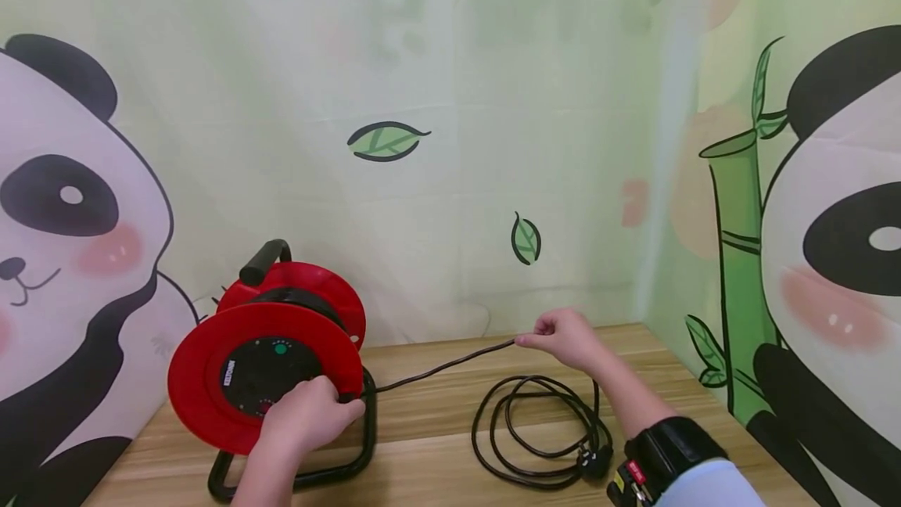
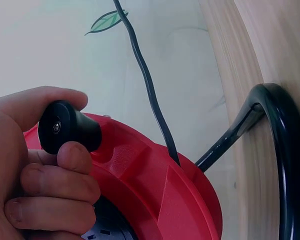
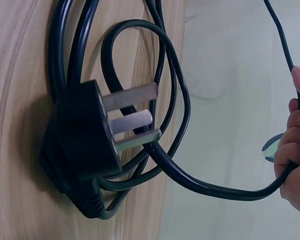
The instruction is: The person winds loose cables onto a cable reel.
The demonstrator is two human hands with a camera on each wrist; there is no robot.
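Gripping the black knob [image 2: 65,127] on the face of the red cable reel [image 1: 263,366], the left hand [image 1: 306,417] has its fingers [image 2: 55,185] and thumb curled tight round it. From the reel, which stands on its black frame [image 1: 352,460] at the left of the wooden table [image 1: 436,405], a black cord [image 1: 443,366] runs off to the right, lifted clear of the tabletop. The right hand [image 1: 566,339] pinches that cord between curled fingers [image 3: 292,145], well apart from the reel. Right of the reel, slack cord lies in loose loops [image 1: 542,429], with the three-pin plug [image 3: 90,145] resting on them, prongs up.
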